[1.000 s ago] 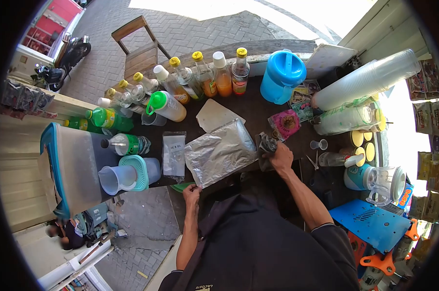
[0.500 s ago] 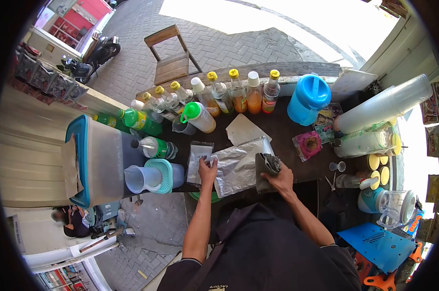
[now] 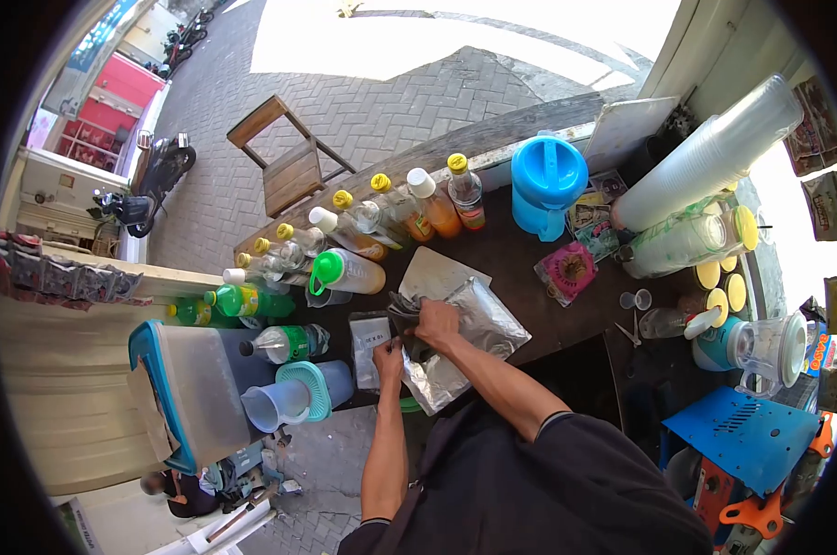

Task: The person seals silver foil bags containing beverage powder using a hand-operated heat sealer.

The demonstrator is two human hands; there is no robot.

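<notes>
The right hand [image 3: 437, 322] lies on the dark tabletop [image 3: 520, 259] with its grip pressed around a grey cloth [image 3: 405, 313], bunched at the upper left edge of a silver foil bag [image 3: 465, 340]. The bag lies flat and slanting near the front edge of the tabletop, its lower corner hanging just past the edge. The left hand [image 3: 389, 356] sits just beside the right one, fingertips down where the bag meets a small clear plastic packet [image 3: 370, 338]; its grip looks partly curled, but whether it pinches the bag's edge or only rests there I cannot tell from this high view.

Behind the bag lies a pale flat sheet [image 3: 437, 273]. Further back a row of syrup bottles [image 3: 381, 217] with yellow and white caps stands along the far side, and a white bottle with a green cap [image 3: 346, 270] lies on its side near them. A blue jug [image 3: 546, 183] stands to the right of the row, a pink packet [image 3: 566, 270] below it. Left of the hands stand a teal strainer cup [image 3: 318, 387] and a clear measuring jug [image 3: 275, 405], touching a large clear box with a blue lid [image 3: 189, 393]
</notes>
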